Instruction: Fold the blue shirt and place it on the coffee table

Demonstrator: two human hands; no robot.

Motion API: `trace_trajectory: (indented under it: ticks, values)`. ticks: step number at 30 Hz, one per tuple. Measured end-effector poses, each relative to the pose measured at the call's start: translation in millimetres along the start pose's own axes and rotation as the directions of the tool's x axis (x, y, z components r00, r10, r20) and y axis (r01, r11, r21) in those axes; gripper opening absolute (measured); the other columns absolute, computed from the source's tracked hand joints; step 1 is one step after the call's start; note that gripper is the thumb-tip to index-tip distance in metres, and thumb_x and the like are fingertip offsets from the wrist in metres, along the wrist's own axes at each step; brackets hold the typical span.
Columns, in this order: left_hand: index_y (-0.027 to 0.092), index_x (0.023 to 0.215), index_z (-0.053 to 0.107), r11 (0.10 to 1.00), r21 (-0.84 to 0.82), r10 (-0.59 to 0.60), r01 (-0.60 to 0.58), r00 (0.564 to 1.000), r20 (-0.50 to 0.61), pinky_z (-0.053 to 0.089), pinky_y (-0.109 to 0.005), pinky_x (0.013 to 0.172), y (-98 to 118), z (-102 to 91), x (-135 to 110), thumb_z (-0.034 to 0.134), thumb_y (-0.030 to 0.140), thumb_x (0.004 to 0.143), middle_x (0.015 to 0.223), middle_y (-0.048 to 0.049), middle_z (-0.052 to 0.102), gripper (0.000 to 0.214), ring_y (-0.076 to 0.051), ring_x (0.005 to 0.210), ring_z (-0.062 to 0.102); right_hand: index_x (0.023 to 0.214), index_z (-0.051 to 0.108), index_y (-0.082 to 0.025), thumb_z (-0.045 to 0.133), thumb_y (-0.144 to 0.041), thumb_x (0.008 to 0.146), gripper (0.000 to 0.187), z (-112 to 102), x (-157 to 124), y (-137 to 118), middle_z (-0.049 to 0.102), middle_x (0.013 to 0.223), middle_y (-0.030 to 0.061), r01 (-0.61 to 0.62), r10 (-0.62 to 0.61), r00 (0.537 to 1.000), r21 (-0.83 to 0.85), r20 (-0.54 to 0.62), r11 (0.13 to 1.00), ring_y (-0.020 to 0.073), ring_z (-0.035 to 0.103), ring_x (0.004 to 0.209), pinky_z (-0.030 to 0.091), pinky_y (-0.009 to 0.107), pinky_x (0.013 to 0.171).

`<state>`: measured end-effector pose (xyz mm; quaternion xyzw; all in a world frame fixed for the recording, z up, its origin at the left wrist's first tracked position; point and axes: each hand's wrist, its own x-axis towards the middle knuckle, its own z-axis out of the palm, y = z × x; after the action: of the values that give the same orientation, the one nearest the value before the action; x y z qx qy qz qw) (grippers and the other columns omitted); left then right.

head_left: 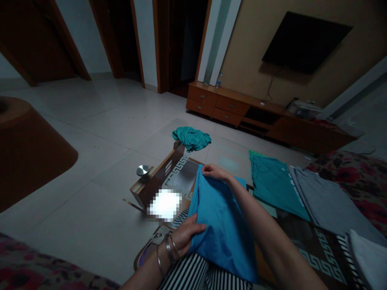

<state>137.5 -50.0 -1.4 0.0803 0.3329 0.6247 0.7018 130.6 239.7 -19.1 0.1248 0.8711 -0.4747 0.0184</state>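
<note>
A bright blue cloth garment hangs between my hands above a black-and-white striped cloth. My right hand pinches its far upper corner. Nearer to me, my left hand, with several silver bangles on the wrist, grips the garment's left edge, thumb on top. The garment's lower part drapes down toward the bottom of the view. To the right, a folded teal garment and a folded grey garment lie on the low table. A white cloth shows at the right edge.
A crumpled teal cloth lies at the table's far end. A round metal lid-like object stands left of the table. Beyond is a wooden TV cabinet. Flower-patterned seats border the right, and an orange-brown piece of furniture stands left.
</note>
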Motion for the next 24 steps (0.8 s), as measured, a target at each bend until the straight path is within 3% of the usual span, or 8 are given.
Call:
trace_trajectory:
  ticks: [7,10,14,16,19,21,24]
  values:
    - [0.013,0.102,0.064,0.988,-0.153,-0.049,0.024,0.986,-0.162,0.048,-0.041,0.094,-6.7,-18.7,0.0,0.075,0.018,0.065,0.1,-0.0099,0.071,0.039,-0.023,0.09,0.068,0.109,0.063,-0.015,0.066,-0.035,0.069,0.045,-1.9,-1.1,-2.3,0.062,0.087,0.0008,-0.005,0.001,0.999,0.076,0.047,0.997,0.0123,0.053,0.074,0.043,0.023,0.069]
    - [0.012,0.1,0.063,0.988,-0.143,-0.08,0.05,0.974,-0.213,0.049,-0.04,0.093,-4.7,-20.6,-2.2,0.073,0.02,0.068,0.1,-0.0116,0.071,0.034,-0.023,0.09,0.068,0.108,0.064,-0.014,0.064,-0.031,0.07,0.041,-2.8,-0.7,-4.0,0.064,0.089,0.0012,-0.006,0.001,0.998,0.091,0.058,0.996,0.0132,0.056,0.076,0.044,0.025,0.074]
    - [0.01,0.107,0.061,0.992,-0.096,-0.092,0.078,0.984,-0.151,0.048,-0.04,0.095,0.3,-14.7,-6.5,0.074,0.02,0.067,0.11,-0.0159,0.067,0.043,-0.026,0.099,0.065,0.099,0.066,-0.013,0.059,-0.022,0.073,0.028,-0.8,1.9,-4.4,0.067,0.089,0.0018,-0.063,0.061,0.998,-0.088,-0.019,0.994,0.0141,0.059,0.077,0.045,0.026,0.075]
    - [0.011,0.115,0.058,0.998,-0.036,-0.064,0.06,0.988,-0.144,0.047,-0.04,0.097,1.2,-13.3,-8.6,0.075,0.021,0.066,0.118,-0.017,0.063,0.054,-0.028,0.106,0.062,0.095,0.067,-0.014,0.059,-0.017,0.072,0.024,0.5,3.4,-5.0,0.068,0.087,0.0013,-0.091,0.08,0.995,-0.17,-0.066,0.981,0.0145,0.059,0.077,0.044,0.025,0.074]
    - [0.013,0.129,0.047,0.99,0.138,0.02,0.014,0.97,-0.243,0.045,-0.039,0.101,-0.3,-18.9,-10.4,0.074,0.03,0.066,0.132,-0.0172,0.054,0.07,-0.028,0.117,0.055,0.093,0.068,-0.015,0.06,-0.012,0.071,0.024,2.6,5.1,-6.9,0.068,0.091,0.001,-0.113,0.087,0.988,-0.218,-0.124,0.969,0.015,0.059,0.081,0.043,0.025,0.077]
    - [0.015,0.136,0.039,0.956,0.292,0.095,-0.001,0.947,-0.307,0.043,-0.038,0.103,-2.1,-25.8,-11.0,0.073,0.038,0.066,0.14,-0.0163,0.045,0.081,-0.028,0.124,0.05,0.095,0.068,-0.015,0.061,-0.011,0.072,0.024,5.5,5.3,-9.1,0.069,0.095,0.0021,-0.124,0.084,0.983,-0.251,-0.164,0.96,0.0155,0.06,0.084,0.042,0.025,0.079]
    - [0.018,0.141,0.031,0.87,0.493,0.185,-0.011,0.934,-0.305,0.039,-0.041,0.106,-3.5,-33.0,-14.1,0.07,0.047,0.068,0.144,-0.014,0.042,0.088,-0.028,0.127,0.046,0.1,0.067,-0.015,0.061,-0.015,0.077,0.024,13.0,3.3,-13.7,0.067,0.103,0.0059,-0.134,0.067,0.971,-0.29,-0.229,0.948,0.0176,0.059,0.092,0.041,0.027,0.084]
